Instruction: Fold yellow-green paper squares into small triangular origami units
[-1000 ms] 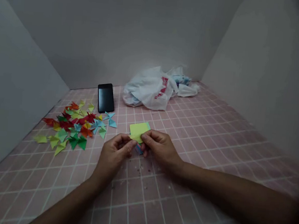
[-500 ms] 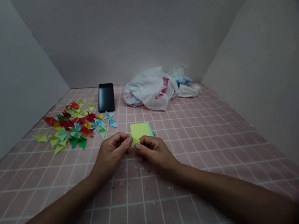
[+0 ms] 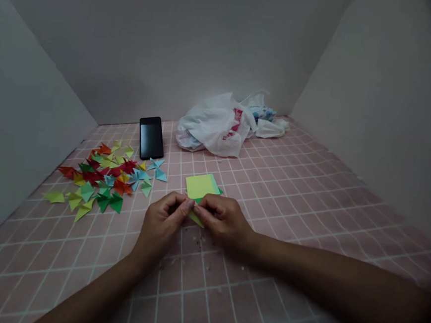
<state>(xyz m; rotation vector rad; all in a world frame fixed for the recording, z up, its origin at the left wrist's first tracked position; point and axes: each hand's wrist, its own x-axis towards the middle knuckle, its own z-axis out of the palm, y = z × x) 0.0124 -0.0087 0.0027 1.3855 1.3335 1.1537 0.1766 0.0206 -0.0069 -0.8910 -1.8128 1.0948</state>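
Between my two hands is a small piece of yellow folding paper (image 3: 196, 219), partly hidden by the fingers. My left hand (image 3: 167, 217) pinches it from the left, thumb on top. From the right, my right hand (image 3: 225, 221) grips it, its thumb close to the left one. Just beyond the fingertips lies a stack of square paper sheets (image 3: 200, 186), yellow on top with light blue and green edges showing. Left of my hands spreads a pile of small folded paper pieces (image 3: 95, 177) in red, orange, yellow, green and blue.
A black phone (image 3: 151, 137) lies behind the folded pieces. White plastic bags (image 3: 218, 124) sit against the back wall. The pink tiled-pattern surface (image 3: 284, 286) has small specks near my hands. Pale walls (image 3: 383, 110) enclose it left, back and right.
The yellow paper has turned between my fingers; less of it shows above them and more hangs below. My thumbs have come closer together. The view has shifted slightly.
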